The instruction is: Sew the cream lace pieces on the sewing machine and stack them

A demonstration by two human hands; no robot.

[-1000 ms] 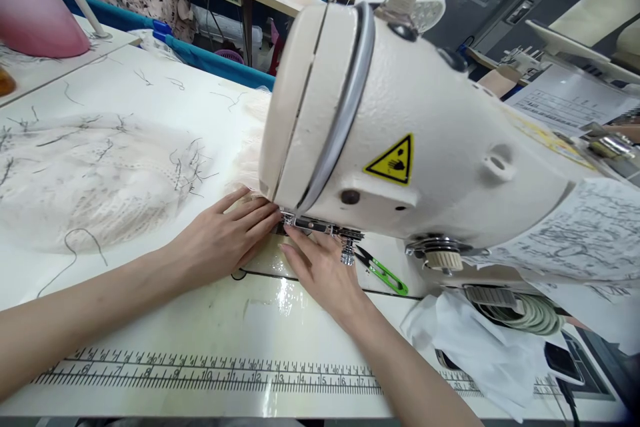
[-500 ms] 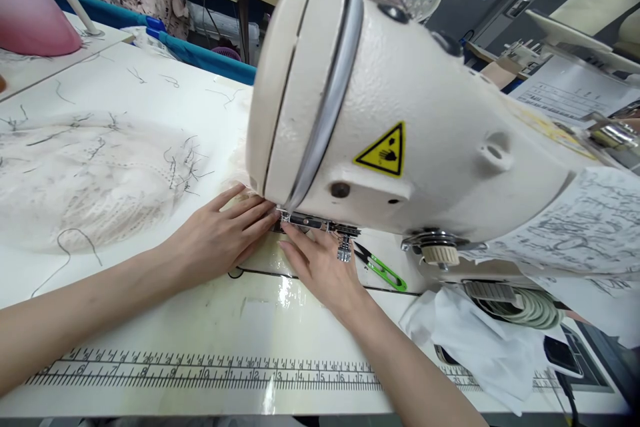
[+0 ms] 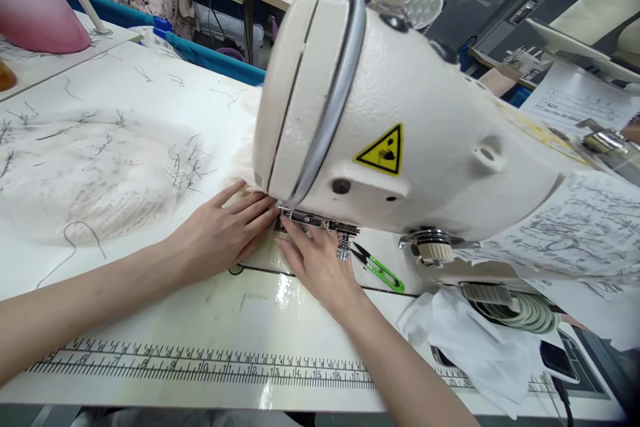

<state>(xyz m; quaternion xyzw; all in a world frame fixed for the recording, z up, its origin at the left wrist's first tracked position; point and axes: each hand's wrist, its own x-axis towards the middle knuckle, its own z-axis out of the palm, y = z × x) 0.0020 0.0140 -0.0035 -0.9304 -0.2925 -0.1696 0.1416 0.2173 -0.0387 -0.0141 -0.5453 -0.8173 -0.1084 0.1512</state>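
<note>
My left hand (image 3: 227,230) lies flat with fingers stretched, pressing pale sheer fabric (image 3: 243,159) beside the needle area of a white sewing machine (image 3: 320,100). On the other side of the machine's metal presser foot parts (image 3: 313,219), my right hand (image 3: 320,263) rests low on the bed, fingers extended and partly hidden behind those parts. The fingertips of both hands come close together there. Most of the fabric under them is hidden by the machine head. Just right of my right hand lie green-handled thread snips (image 3: 379,268), their dark blades pointing toward it.
Loose dark threads lie over a sheer fabric piece (image 3: 115,167) on the left of the table. A printed ruler strip (image 3: 200,367) runs along the front edge. White cloth (image 3: 465,340) and a dark device (image 3: 559,360) sit at right; a pink object (image 3: 50,7) stands back left.
The whole view has shifted slightly. Both hands stay almost in the same place by the presser foot, and no thing is visibly picked up or let go.
</note>
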